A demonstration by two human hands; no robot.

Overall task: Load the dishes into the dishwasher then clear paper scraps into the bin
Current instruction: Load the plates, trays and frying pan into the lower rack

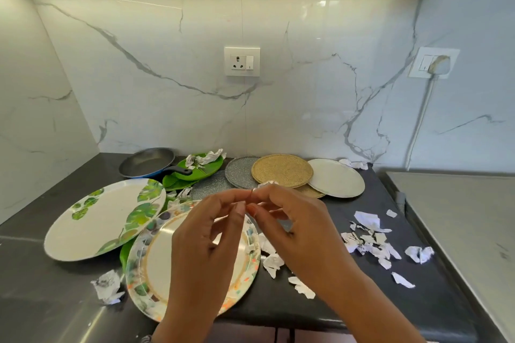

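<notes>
**Both hands met above the counter, a scrap of paper at the fingertips**

A small crumpled white paper scrap (pixel 268 184) sat at the top of the right hand (pixel 295 220), whose fingers curled inward around it; how firmly it was pinched could not be told. The left hand (pixel 204 234) met it fingertip to fingertip, its fingers bent toward the same spot, and whether it also gripped the scrap was not clear.

Directly beneath the hands lay a round white plate with a gold ring and a colourful floral rim (pixel 156 256). Left of the grip, partly overlapping that plate, rested a large white plate printed with green leaves (pixel 103 217). Beyond the grip, toward the wall, were green leaf-shaped plates (pixel 200 171) carrying crumpled paper, a dark frying pan with a blue outside (pixel 147 163), grey speckled round plates (pixel 239 171), a gold speckled round plate (pixel 282 170) and a plain white round plate (pixel 337 177).

Right of the grip, a cluster of torn white paper scraps (pixel 370 242) was scattered across the dark stone countertop (pixel 320 312). More pieces lay just below the right wrist, and one crumpled piece (pixel 107 285) sat lower left of the hands. A white wall socket (pixel 242 61) sat on the marble backsplash above.
</notes>
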